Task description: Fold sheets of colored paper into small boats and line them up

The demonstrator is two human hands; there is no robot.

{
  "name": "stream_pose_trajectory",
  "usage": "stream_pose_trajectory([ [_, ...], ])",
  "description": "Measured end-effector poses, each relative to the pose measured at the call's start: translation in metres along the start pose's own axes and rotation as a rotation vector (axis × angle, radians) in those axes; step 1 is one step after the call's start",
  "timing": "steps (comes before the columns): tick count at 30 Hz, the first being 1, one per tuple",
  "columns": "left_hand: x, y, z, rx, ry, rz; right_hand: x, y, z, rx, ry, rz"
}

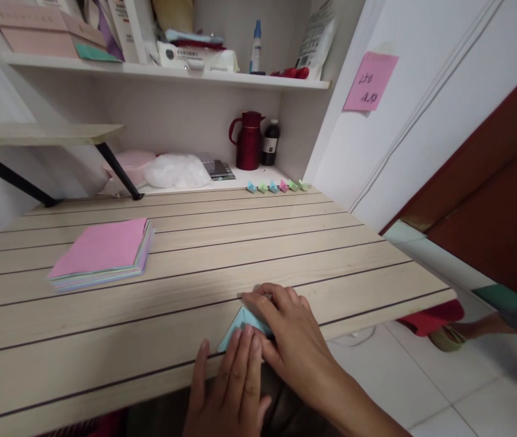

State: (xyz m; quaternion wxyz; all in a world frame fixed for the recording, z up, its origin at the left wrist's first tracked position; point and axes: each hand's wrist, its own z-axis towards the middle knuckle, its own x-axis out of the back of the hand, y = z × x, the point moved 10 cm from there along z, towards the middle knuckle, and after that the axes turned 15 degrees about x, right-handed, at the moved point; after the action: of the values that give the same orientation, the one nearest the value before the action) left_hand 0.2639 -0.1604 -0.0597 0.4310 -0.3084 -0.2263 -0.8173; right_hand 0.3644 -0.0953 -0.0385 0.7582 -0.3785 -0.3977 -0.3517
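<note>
A light blue folded paper (pixel 239 323) lies on the wooden table (pixel 204 255) near its front edge, showing as a triangle. My left hand (pixel 231 388) lies flat with its fingertips pressing the paper's lower part. My right hand (pixel 286 331) covers the paper's right side, fingers pressed down along a fold. Most of the paper is hidden under both hands. A stack of coloured paper sheets (pixel 104 254), pink on top, sits to the left on the table.
Several small folded paper pieces (pixel 278 186) stand in a row at the table's far edge. Behind them are a red jug (pixel 247 139), a dark bottle (pixel 270 143) and a white bag (pixel 176 171). A pink note (pixel 370 81) hangs on the wall. A person's foot (pixel 463 332) rests on the floor at right.
</note>
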Motion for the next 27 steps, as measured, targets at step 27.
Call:
stream_pose_trajectory([
  [27,-0.015,-0.019,0.005,0.192,-0.116,0.05,-0.011,-0.019,-0.047,0.265,0.028,-0.172],
])
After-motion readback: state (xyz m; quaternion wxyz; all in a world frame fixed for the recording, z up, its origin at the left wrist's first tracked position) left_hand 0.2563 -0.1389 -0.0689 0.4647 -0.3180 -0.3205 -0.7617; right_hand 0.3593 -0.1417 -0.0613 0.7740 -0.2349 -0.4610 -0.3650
